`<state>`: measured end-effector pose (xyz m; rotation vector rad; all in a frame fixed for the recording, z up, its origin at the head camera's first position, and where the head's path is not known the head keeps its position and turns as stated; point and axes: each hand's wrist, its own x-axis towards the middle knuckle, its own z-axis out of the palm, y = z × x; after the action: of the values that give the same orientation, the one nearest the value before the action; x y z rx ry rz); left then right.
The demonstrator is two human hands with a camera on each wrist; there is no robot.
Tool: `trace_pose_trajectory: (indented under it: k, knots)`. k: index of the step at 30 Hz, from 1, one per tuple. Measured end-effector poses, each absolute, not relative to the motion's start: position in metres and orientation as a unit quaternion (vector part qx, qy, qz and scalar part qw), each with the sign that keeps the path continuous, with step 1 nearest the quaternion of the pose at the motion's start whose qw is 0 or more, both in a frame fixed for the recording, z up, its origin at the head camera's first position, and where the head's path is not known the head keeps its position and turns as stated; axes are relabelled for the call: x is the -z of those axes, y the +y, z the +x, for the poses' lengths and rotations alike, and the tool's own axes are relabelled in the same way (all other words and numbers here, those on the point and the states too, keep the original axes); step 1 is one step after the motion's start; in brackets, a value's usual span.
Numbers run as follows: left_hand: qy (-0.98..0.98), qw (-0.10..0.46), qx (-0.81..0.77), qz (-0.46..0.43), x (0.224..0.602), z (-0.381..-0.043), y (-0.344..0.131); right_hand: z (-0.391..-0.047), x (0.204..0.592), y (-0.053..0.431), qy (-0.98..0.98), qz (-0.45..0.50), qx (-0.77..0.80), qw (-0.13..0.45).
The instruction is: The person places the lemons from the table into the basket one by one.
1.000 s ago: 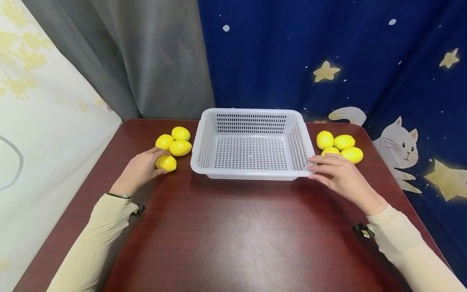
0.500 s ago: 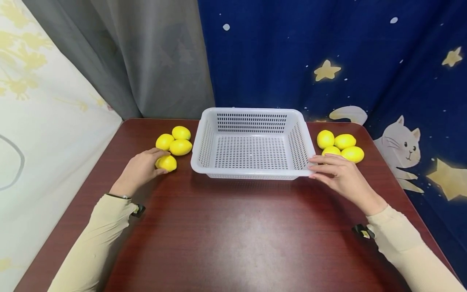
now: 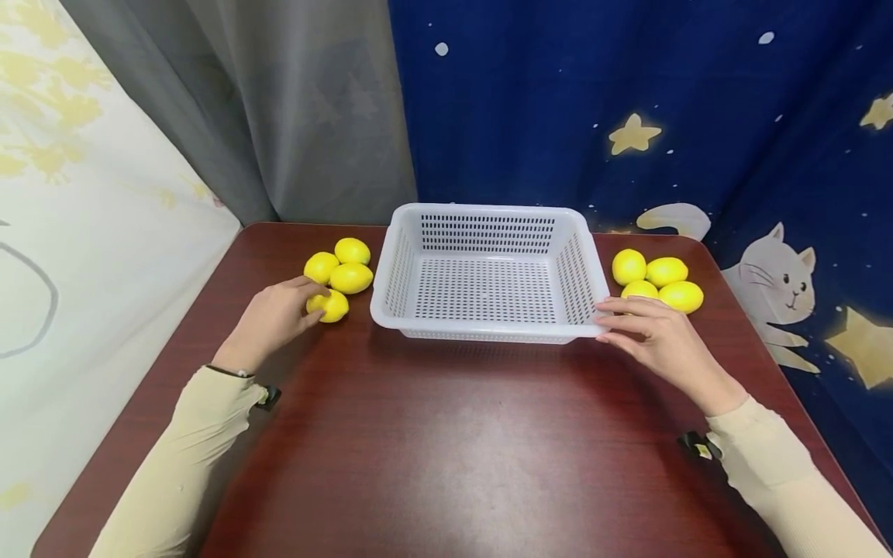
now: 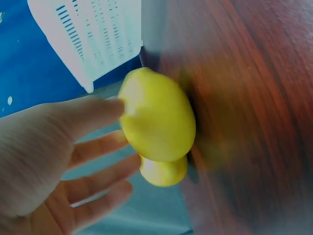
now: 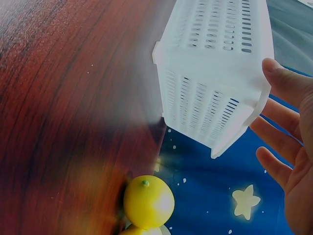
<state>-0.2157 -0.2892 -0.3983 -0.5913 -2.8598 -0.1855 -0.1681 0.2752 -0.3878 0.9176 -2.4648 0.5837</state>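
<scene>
At the left of the head view, my left hand (image 3: 275, 318) reaches over the nearest lemon (image 3: 331, 307) of a left-hand group. In the left wrist view its thumb tip meets that lemon (image 4: 159, 117), while the other fingers (image 4: 105, 188) stay fairly straight and spread. A white plastic basket (image 3: 474, 331) with slotted walls stands upright between the two groups of fruit. My right hand (image 3: 659, 341) holds its near right corner, thumb in front and fingers over the rim. The right wrist view shows the thumb (image 5: 276, 71) against the basket's rim (image 5: 261, 105).
Three more lemons (image 3: 351, 277) lie just beyond my left hand. Several lemons (image 3: 666, 271) sit right of the basket, one partly behind my right hand. The dark red table (image 3: 460, 434) ends close behind the basket, against a blue curtain (image 3: 516, 101).
My left thumb has shifted up from the near lemon's front onto its side. My right hand keeps its place on the basket. The whole head view has shifted slightly.
</scene>
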Motion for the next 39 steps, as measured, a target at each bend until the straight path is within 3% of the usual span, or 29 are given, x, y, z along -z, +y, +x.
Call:
trace_pose_trajectory:
  k: [23,39]
  knots:
    - [-0.975,0.062,0.081,-0.197,0.409,-0.223,-0.286,-0.168,0.391,0.276,-0.887,0.337,-0.218,0.228]
    - [-0.97,0.095,0.078,-0.209,0.393,-0.222,-0.282,-0.169,0.392,0.275,-0.886,0.337,-0.216,0.235]
